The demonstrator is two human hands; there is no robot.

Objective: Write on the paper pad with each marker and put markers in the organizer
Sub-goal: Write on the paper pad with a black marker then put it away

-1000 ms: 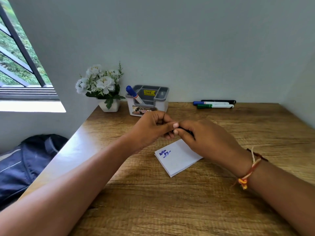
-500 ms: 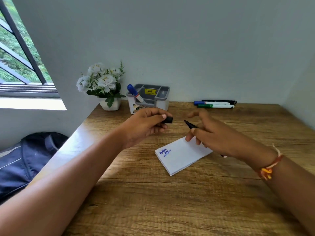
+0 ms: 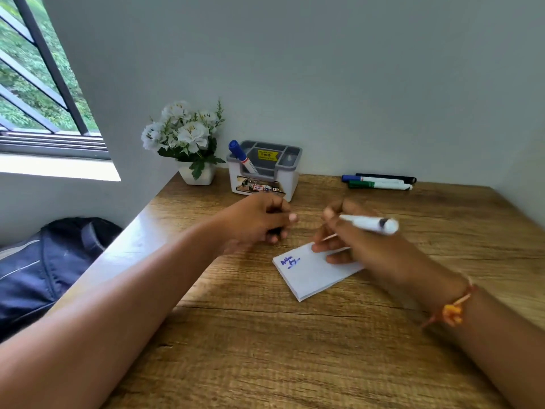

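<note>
Nearest the camera, a wide stretch of bare wood-grain tabletop (image 3: 265,349) lies between the two forearms, with its left edge running diagonally up toward the wall and a dark bag (image 3: 44,270) lying below that edge. Farther in, a white paper pad (image 3: 312,273) lies at an angle on the wood, with blue writing near its left corner. The right hand (image 3: 362,243), with a thread band at its wrist, hovers over the pad's far right corner and grips a white marker (image 3: 368,224) whose barrel points off to the right; its tip is hidden by the fingers. The left hand (image 3: 259,222) is just left of it, curled closed around something small and dark that is too blurred to name. Beyond the hands a grey and white organizer (image 3: 265,172) stands near the back wall with one blue-capped marker (image 3: 241,156) leaning in its left compartment. A white pot of white flowers (image 3: 188,143) sits beside it at the left corner. To the right, three more markers (image 3: 380,182) lie side by side along the wall, with open wood around them. A barred window (image 3: 38,84) shows at the upper left.
</note>
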